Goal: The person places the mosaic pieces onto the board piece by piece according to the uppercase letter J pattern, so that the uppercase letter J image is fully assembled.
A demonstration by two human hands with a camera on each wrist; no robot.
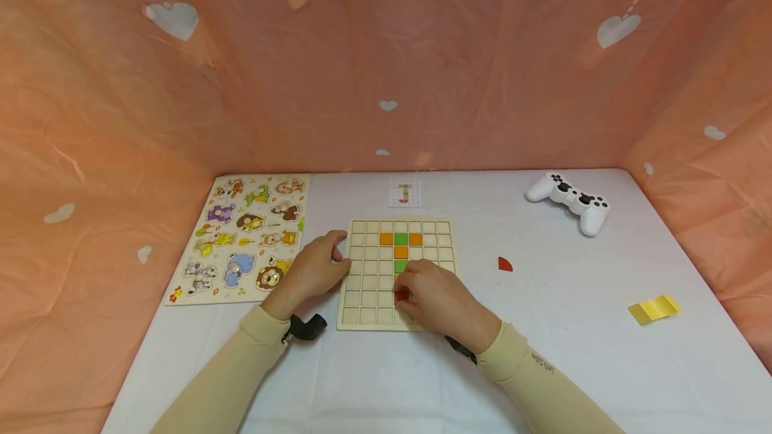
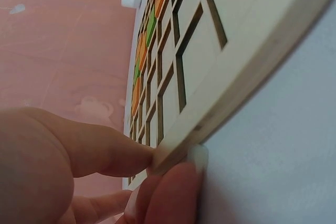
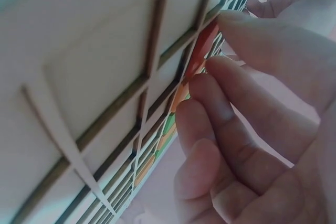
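A wooden grid board (image 1: pixel 369 282) lies on the white table. My left hand (image 1: pixel 315 268) pinches its left edge, thumb above and fingertip below in the left wrist view. Over the board's lower middle is my right hand (image 1: pixel 443 297), its thumb and forefinger on opposite ends of a red tile (image 3: pixel 202 48) at a cell. Above that tile runs a column of orange tiles (image 1: pixel 401 252) and green tiles (image 1: pixel 401 266). The top of the column is a green tile between two orange ones. My right fingers partly cover the column's lower end.
A small pattern card (image 1: pixel 406 194) lies behind the board. To the left is an animal puzzle board (image 1: pixel 241 240). On the right are a red quarter-circle piece (image 1: pixel 505 264), a white game controller (image 1: pixel 568 201) and a bent yellow strip (image 1: pixel 654 310). A peach curtain (image 1: pixel 422 72) encloses the table.
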